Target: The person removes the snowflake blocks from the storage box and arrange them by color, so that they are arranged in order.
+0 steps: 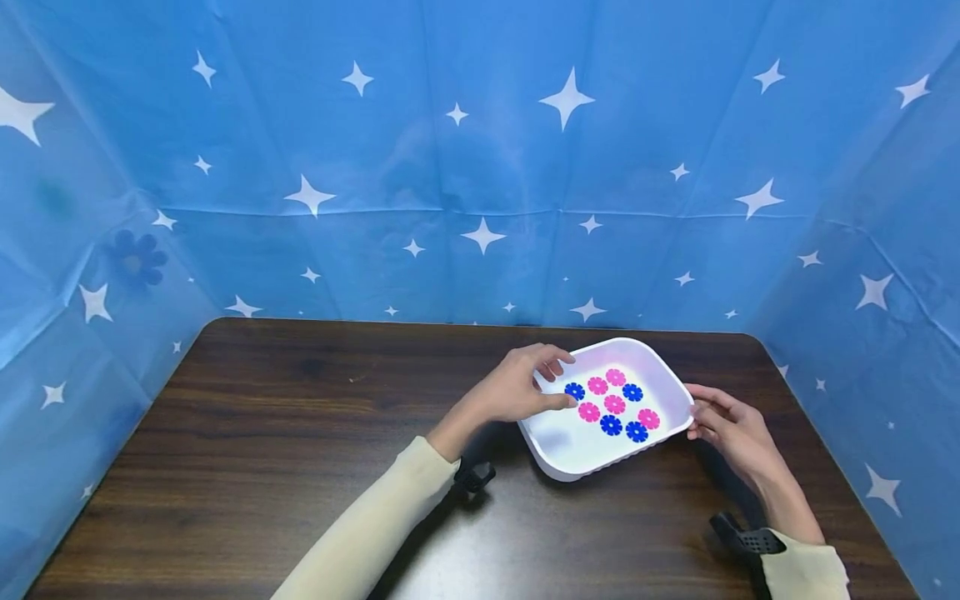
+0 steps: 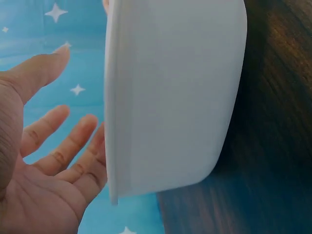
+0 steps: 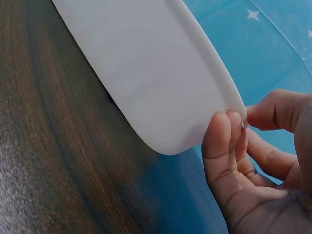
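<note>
A white plastic tray stands on the right half of the table. Inside it lie several pink notched discs and several blue notched discs, shaped like little flowers. My left hand reaches over the tray's left rim, thumb and fingers spread apart with nothing between them, the thumb near a blue disc. In the left wrist view its fingers are loose beside the rim. At the right corner, my right hand pinches the rim between thumb and fingertips.
The dark wood-grain table reaches back to a blue cloth backdrop with white stars, which also covers both sides. A black strap device sits at the left wrist, another at the right.
</note>
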Demonstrator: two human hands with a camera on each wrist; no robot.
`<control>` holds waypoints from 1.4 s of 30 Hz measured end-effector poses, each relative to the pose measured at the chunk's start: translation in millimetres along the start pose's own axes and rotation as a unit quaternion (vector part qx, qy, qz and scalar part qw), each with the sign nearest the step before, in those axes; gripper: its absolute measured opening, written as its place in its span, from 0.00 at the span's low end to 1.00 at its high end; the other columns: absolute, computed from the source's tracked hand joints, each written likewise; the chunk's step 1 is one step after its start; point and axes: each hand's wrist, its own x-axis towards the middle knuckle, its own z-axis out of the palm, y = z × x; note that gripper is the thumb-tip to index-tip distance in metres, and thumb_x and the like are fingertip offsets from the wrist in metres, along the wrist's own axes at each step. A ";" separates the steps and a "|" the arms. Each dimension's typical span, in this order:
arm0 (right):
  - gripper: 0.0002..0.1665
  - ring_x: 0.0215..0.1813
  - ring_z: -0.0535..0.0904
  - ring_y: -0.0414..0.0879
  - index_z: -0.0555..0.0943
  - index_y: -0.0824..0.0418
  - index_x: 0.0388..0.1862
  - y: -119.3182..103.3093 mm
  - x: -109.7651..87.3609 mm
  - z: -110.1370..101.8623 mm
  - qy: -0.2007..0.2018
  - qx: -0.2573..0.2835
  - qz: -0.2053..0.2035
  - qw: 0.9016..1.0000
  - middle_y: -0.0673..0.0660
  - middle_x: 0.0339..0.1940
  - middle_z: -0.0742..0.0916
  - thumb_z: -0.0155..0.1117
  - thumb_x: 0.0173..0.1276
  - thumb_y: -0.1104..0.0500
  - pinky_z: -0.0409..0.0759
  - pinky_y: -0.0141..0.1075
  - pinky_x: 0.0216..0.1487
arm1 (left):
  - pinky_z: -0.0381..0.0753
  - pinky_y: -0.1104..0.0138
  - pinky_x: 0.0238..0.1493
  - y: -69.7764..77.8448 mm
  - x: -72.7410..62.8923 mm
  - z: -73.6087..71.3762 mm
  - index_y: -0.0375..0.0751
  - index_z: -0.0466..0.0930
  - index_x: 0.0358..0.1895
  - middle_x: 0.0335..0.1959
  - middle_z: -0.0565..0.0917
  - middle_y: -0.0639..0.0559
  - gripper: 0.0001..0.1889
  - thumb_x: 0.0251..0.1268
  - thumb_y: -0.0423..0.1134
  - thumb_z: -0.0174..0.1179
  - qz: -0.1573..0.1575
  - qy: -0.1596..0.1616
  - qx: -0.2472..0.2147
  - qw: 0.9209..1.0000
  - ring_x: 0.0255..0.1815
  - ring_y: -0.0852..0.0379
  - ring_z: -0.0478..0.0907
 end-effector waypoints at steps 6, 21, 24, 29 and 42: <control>0.31 0.42 0.82 0.40 0.65 0.68 0.76 -3.6 0.1 -2.7 -0.010 -0.007 -0.004 1.000 0.46 0.50 0.84 0.57 0.81 0.56 0.86 0.29 0.47 | 0.82 0.73 0.42 1.0 17.3 9.3 0.45 0.76 0.66 0.55 0.83 0.43 0.31 0.61 0.46 0.74 0.005 -0.039 0.002 0.999 0.50 0.54 0.83; 0.30 0.42 0.82 0.44 0.66 0.68 0.76 -4.1 5.1 -2.0 -0.003 -0.013 -0.003 1.000 0.49 0.49 0.84 0.56 0.80 0.59 0.86 0.30 0.46 | 0.77 0.75 0.37 6.5 46.8 54.5 0.44 0.80 0.62 0.43 0.84 0.51 0.31 0.56 0.48 0.78 -0.020 -0.141 0.057 0.988 0.37 0.64 0.76; 0.30 0.42 0.82 0.43 0.65 0.68 0.76 -2.8 5.0 -2.3 -0.002 -0.009 -0.001 1.000 0.50 0.49 0.84 0.55 0.79 0.60 0.86 0.30 0.46 | 0.76 0.75 0.34 8.2 49.7 64.6 0.46 0.81 0.60 0.37 0.82 0.54 0.28 0.56 0.46 0.77 -0.043 -0.139 0.057 0.988 0.35 0.64 0.76; 0.30 0.42 0.82 0.43 0.65 0.67 0.76 -1.3 2.8 -1.1 -0.003 -0.010 -0.002 1.000 0.54 0.51 0.84 0.55 0.79 0.61 0.86 0.30 0.46 | 0.70 0.75 0.29 7.2 51.9 74.1 0.50 0.85 0.54 0.27 0.78 0.56 0.22 0.56 0.44 0.78 -0.077 -0.118 0.054 0.989 0.28 0.63 0.73; 0.30 0.41 0.81 0.41 0.64 0.68 0.76 0.2 2.3 -0.9 -0.007 -0.003 -0.003 1.000 0.51 0.49 0.83 0.55 0.79 0.61 0.86 0.30 0.46 | 0.68 0.75 0.29 4.3 53.5 76.7 0.48 0.88 0.40 0.25 0.77 0.57 0.11 0.55 0.38 0.79 -0.059 -0.120 0.055 0.990 0.27 0.64 0.71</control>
